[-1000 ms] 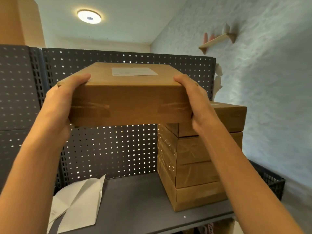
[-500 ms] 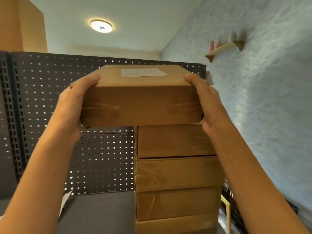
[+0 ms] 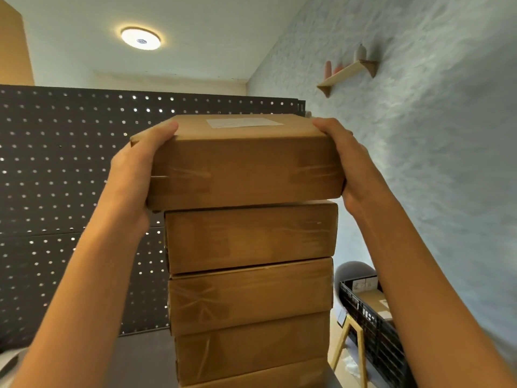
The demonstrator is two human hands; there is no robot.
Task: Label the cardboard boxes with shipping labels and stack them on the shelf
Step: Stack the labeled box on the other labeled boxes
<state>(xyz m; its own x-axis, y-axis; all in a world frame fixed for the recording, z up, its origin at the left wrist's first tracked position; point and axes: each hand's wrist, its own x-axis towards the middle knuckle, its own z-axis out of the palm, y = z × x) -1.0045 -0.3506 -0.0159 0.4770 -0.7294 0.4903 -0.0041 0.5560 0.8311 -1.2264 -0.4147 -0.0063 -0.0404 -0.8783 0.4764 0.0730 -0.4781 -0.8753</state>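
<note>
Top cardboard box point(image 3: 246, 169) frame center, level, white shipping label point(image 3: 244, 122) on its lid, overhanging slightly left. Sits on stack of taped boxes point(image 3: 250, 292) running to bottom edge.

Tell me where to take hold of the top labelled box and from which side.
Grip the labelled box at its two short ends, coming in from left and right, as the left hand and right hand do now. It is wide and flat, and the shipping label on top stays uncovered.

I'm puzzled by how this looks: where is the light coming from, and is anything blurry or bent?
Head view: a round ceiling lamp glows with a halo; the held box has a dim front face; the right wall looks smeared; wide-angle bending at the edges.
</note>
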